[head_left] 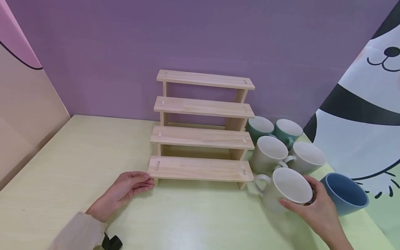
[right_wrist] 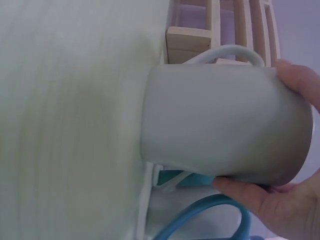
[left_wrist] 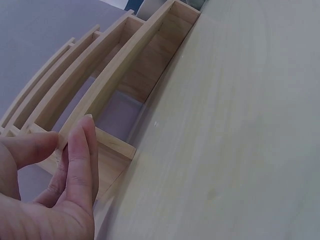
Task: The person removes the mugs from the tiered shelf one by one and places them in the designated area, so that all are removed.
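A four-tier wooden step shelf [head_left: 201,170] stands on the table near the purple wall. My left hand [head_left: 129,187] pinches the left end of its lowest board, with thumb and fingertips at the corner; the left wrist view shows the fingers [left_wrist: 80,165] there too. My right hand [head_left: 322,205] grips the rim and side of a white mug [head_left: 278,194], right of the shelf, whose handle points toward the shelf. Seen from the right wrist, that mug [right_wrist: 220,120] is upright with its base at the table; whether it touches is hard to tell.
Behind the held mug stand two more white mugs [head_left: 265,159] and two green mugs [head_left: 289,130], close to the shelf's right side. A blue mug [head_left: 343,194] is right of my right hand. The purple wall [head_left: 200,38] rises behind the shelf; a panda-printed panel [head_left: 368,100] borders the right.
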`<state>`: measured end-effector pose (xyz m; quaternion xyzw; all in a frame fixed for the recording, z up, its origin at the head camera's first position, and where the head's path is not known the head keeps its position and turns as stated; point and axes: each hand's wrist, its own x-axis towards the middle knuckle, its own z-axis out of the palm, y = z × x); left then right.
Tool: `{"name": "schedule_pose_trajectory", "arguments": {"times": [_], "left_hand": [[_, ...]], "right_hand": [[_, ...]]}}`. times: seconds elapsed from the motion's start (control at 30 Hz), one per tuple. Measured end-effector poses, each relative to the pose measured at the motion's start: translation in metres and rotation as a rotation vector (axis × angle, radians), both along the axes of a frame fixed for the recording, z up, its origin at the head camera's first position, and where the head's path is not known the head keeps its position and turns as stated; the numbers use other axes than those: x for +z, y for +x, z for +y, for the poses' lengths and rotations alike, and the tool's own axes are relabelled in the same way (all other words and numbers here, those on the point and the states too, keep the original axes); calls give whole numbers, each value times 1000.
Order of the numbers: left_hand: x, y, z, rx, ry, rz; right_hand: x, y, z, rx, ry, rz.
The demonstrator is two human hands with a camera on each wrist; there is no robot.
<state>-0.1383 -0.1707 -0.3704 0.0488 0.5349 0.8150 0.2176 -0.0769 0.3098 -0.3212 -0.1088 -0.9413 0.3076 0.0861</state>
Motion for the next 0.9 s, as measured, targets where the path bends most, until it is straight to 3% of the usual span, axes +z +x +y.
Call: {"name": "schedule_pose_trajectory", "arguments": {"times": [0.43, 0.73, 0.9], "left_hand": [[1, -1, -2, -3, -4, 14], [7, 0, -18, -32, -237, 63], [20, -1, -29, 17, -395, 91]], "right_hand": [[7, -1, -9, -22, 107, -5], [22, -6, -10, 94, 241, -89], [38, -13, -8, 151, 303, -118]]}}
